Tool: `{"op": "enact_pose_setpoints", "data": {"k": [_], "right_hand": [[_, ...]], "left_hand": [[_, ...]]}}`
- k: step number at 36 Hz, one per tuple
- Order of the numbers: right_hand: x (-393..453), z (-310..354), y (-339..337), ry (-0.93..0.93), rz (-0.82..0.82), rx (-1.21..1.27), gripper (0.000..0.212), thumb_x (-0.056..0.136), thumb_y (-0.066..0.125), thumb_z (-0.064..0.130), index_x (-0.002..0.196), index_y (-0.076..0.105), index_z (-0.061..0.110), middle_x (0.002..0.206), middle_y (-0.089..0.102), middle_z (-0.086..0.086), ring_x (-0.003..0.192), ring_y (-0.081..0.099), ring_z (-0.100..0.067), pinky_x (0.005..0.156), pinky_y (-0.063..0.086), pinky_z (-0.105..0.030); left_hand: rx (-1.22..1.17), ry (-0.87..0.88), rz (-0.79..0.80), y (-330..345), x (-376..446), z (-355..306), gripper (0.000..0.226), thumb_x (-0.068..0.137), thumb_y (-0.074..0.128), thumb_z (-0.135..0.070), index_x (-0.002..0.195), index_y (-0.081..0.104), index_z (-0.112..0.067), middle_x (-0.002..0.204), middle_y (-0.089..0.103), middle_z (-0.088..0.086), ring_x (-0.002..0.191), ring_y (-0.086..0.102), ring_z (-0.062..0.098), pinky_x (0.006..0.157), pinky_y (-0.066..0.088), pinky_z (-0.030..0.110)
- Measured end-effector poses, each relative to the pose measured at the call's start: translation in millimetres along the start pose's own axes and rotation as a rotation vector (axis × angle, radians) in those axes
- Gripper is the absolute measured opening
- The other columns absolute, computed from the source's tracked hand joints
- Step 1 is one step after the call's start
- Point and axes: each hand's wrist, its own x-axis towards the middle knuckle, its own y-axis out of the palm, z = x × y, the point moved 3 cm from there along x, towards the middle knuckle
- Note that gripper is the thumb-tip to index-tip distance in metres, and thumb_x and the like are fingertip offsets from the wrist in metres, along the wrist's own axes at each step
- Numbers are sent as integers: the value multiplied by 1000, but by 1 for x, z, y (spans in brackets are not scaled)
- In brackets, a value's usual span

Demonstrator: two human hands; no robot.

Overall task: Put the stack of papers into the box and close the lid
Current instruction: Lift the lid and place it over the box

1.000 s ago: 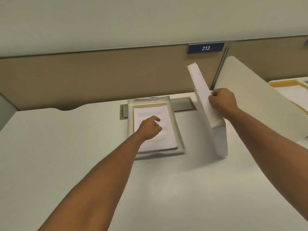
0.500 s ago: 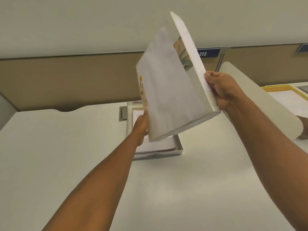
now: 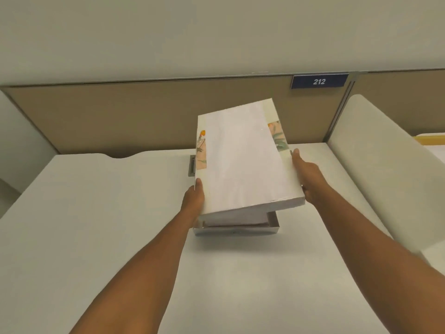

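The white lid (image 3: pixel 243 157), with flower print along both long sides, hovers tilted over the shallow grey box (image 3: pixel 237 229) on the white desk. Its near edge sits higher than the box rim. My left hand (image 3: pixel 194 198) grips the lid's near-left side and my right hand (image 3: pixel 304 176) holds its right edge. The stack of papers (image 3: pixel 237 218) lies inside the box, mostly hidden under the lid; only its near edge shows.
A beige partition with a blue "212" plate (image 3: pixel 319 81) stands behind the desk (image 3: pixel 96 213). A rounded white divider (image 3: pixel 385 160) rises at the right, with a yellow-edged tray (image 3: pixel 431 139) beyond it. A metal cable slot (image 3: pixel 192 165) lies just behind the box.
The lid swung from standing on edge at the right, up and over, down flat above the box. My left hand left the papers and took the lid's left side.
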Motion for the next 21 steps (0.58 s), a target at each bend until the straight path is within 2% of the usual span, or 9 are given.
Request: {"op": "enact_pose_setpoints", "data": {"k": [2, 4, 7, 10, 12, 14, 17, 19, 21], "right_hand": [[2, -11, 6, -15, 4, -124, 66, 84, 54, 69, 105, 65, 8, 103, 69, -6, 95, 67, -27, 84, 55, -39], [8, -25, 11, -67, 3, -259, 66, 83, 57, 67, 102, 68, 5, 103, 70, -10, 96, 68, -29, 88, 54, -42], [15, -49, 16, -112, 25, -395, 55, 87, 57, 61, 102, 71, 10, 101, 72, -7, 90, 68, -27, 80, 55, -38], [29, -73, 17, -127, -1, -453, 51, 89, 54, 62, 96, 71, 14, 95, 72, -5, 87, 67, -25, 80, 54, -37], [37, -85, 20, -141, -25, -493, 55, 89, 51, 65, 93, 71, 13, 92, 73, -4, 83, 66, -24, 78, 52, -36], [49, -97, 22, -155, -69, -535, 68, 85, 46, 73, 89, 70, 9, 87, 72, -8, 79, 66, -25, 75, 53, -37], [66, -112, 26, -157, -117, -544, 84, 78, 43, 80, 82, 61, -2, 81, 67, -18, 75, 64, -31, 67, 50, -36], [72, -111, 31, -149, -123, -541, 80, 79, 48, 77, 74, 53, -3, 75, 60, -19, 69, 60, -32, 60, 44, -35], [75, -108, 36, -140, -110, -544, 69, 83, 54, 69, 65, 38, 5, 67, 45, -9, 59, 47, -25, 56, 35, -32]], "left_hand": [[102, 2, -1, 1, 6, 8, 67, 102, 18, -55, 148, 37, -10, 147, 46, 13, 131, 46, 33, 108, 37, 41], [173, -7, -12, 1, 12, 16, 69, 101, 18, -57, 149, 33, -11, 150, 43, 13, 134, 44, 33, 110, 37, 44], [238, 26, -45, 2, 21, 24, 69, 100, 21, -57, 151, 30, -11, 152, 41, 14, 136, 43, 35, 111, 36, 45], [308, 45, -83, 6, 32, 28, 67, 100, 25, -56, 149, 33, -11, 148, 45, 16, 132, 46, 36, 109, 39, 46], [353, 50, -97, 9, 39, 31, 67, 100, 25, -57, 148, 35, -11, 146, 46, 17, 130, 48, 37, 107, 41, 45], [385, 49, -107, 11, 46, 34, 66, 100, 26, -57, 147, 36, -11, 144, 47, 17, 128, 50, 36, 106, 41, 45], [412, 42, -122, 13, 54, 39, 66, 99, 26, -57, 146, 37, -12, 143, 48, 17, 127, 51, 36, 104, 42, 45], [431, 29, -135, 13, 59, 42, 65, 99, 26, -57, 145, 38, -12, 142, 49, 17, 126, 52, 36, 103, 43, 44], [440, 4, -146, 13, 64, 46, 65, 99, 27, -56, 145, 39, -11, 142, 49, 17, 127, 51, 36, 104, 41, 44]]}}
